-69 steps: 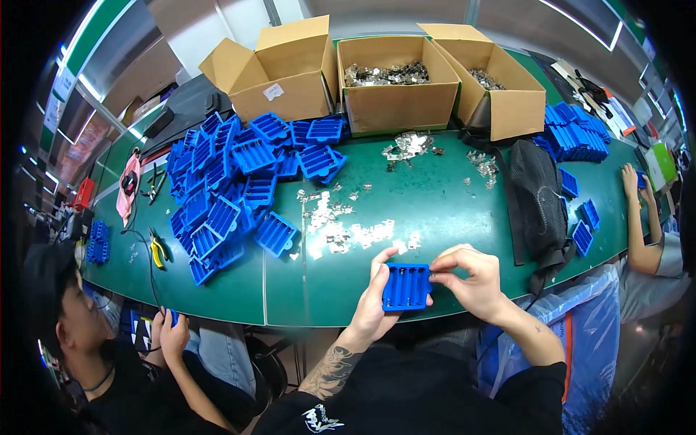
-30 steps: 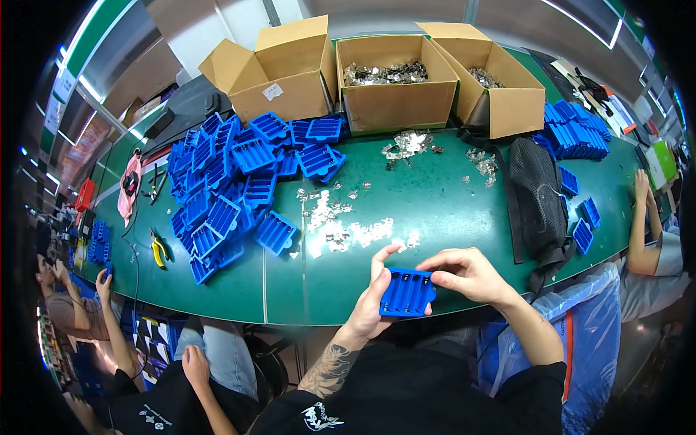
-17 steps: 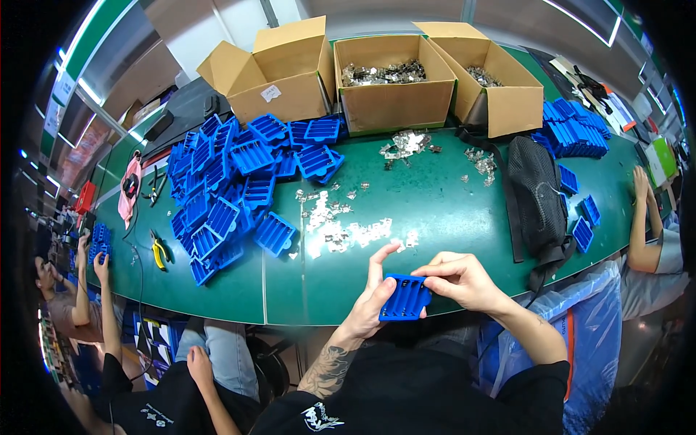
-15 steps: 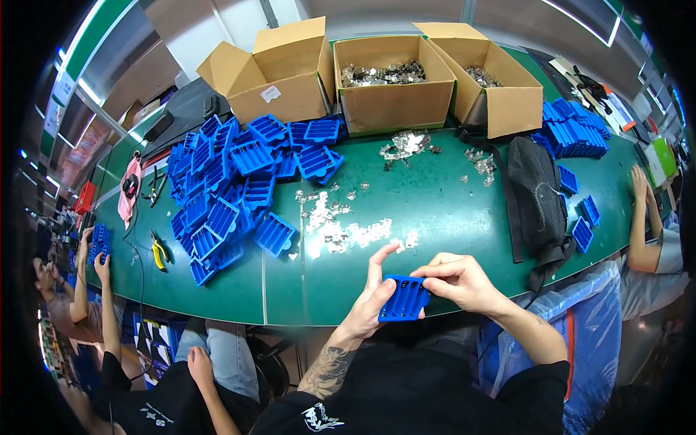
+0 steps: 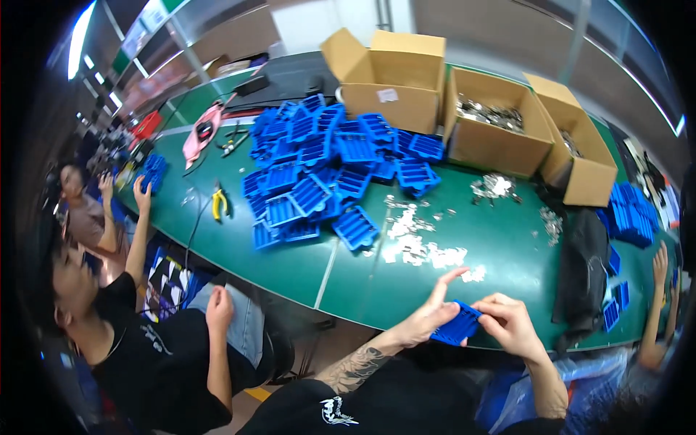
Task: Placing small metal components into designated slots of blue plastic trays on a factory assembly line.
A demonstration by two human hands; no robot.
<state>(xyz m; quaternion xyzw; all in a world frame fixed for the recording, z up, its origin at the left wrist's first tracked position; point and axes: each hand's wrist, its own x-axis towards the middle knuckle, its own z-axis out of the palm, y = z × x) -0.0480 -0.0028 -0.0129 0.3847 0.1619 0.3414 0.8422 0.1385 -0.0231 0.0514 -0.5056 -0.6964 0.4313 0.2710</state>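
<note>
A blue slotted battery holder is held tilted over the table's near edge. My left hand grips its left side with the thumb on top, its forefinger stretched out past it. At the holder's right corner, my right hand has thumb and fingertips pinched together; any small piece between them is hidden. Just beyond my hands lie scattered flat silvery metal pieces. A large heap of similar blue holders lies to the left of them.
Cardboard boxes stand at the back; the middle one holds metal pieces. A black bag lies at right beside stacked blue holders. Yellow-handled pliers lie at left. A person in black sits close on my left; others work at both ends.
The view has swung left, so the table and my hands appear farther right. Both hands stay on the same blue holder, with the right fingers still pinched at its right corner.
</note>
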